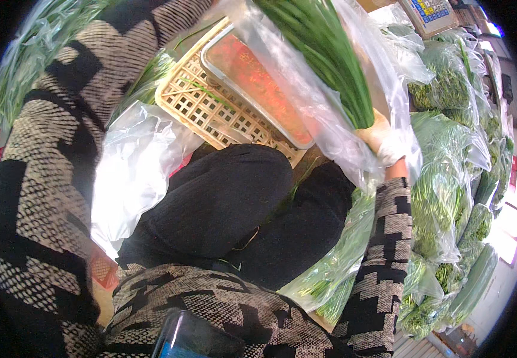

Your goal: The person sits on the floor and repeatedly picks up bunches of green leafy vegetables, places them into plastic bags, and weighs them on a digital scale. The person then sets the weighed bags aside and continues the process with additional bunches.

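Observation:
A bunch of long, flat green leaves [325,58], probably Chinese chives, lies slantwise inside a clear plastic bag [281,67]. My right hand [377,134], partly covered by the plastic, grips the near end of the bunch; its fingers are mostly hidden. My left arm reaches past the top edge, and the left hand is out of view. Below the bunch, a scale-like tray with a red, wet-looking surface [252,76] and a pale rim rests on an upturned beige lattice plastic basket [196,107].
Bagged green vegetables [442,179] are piled along the right. More bagged greens [39,58] stand at upper left. White plastic bags [129,170] lie beside my black-trousered knees [222,192]. A keypad device [430,13] sits at upper right.

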A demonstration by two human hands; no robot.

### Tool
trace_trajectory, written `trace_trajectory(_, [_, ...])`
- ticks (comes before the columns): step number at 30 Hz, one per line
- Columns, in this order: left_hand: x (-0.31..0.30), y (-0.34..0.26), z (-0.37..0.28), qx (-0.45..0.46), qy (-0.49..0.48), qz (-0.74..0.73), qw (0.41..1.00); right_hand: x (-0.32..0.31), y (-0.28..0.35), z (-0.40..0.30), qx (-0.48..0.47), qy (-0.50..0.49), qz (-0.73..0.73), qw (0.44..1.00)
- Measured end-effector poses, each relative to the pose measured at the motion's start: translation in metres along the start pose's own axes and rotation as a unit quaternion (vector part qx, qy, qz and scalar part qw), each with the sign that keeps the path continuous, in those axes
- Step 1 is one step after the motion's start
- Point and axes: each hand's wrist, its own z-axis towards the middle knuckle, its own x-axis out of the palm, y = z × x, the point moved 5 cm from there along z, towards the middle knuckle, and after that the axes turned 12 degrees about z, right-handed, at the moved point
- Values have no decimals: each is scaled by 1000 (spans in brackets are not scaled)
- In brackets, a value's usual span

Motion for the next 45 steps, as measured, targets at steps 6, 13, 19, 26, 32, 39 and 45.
trace_trajectory(6, [-41, 56, -65, -69, -8, -6, 998, -40, 49, -2, -42, -79, 242, 966])
trace_trajectory(13, [-63, 95, -137, -126, 11, -6, 992, -24, 49, -57, -33, -108, -221, 969])
trace_trajectory(19, [-76, 81, -139, -86, -7, 19, 996, -38, 78, -147, -210, -299, -357, 860])
trace_trajectory(26, [-86, -77, -52, 209, -149, 75, 964, -34, 78, -257, -194, -294, 306, 884])
trace_trajectory(32, [-28, -322, -197, 616, -15, 30, 787, 54, -168, -379, -8, -480, 469, 741])
trace_trajectory(39, [150, -346, -382, 741, 115, 2, 661, 289, -156, -394, 135, -239, 378, 884])
trace_trajectory(45, [120, -303, -332, 765, 163, 139, 607, 259, -232, -447, 339, -465, 505, 643])
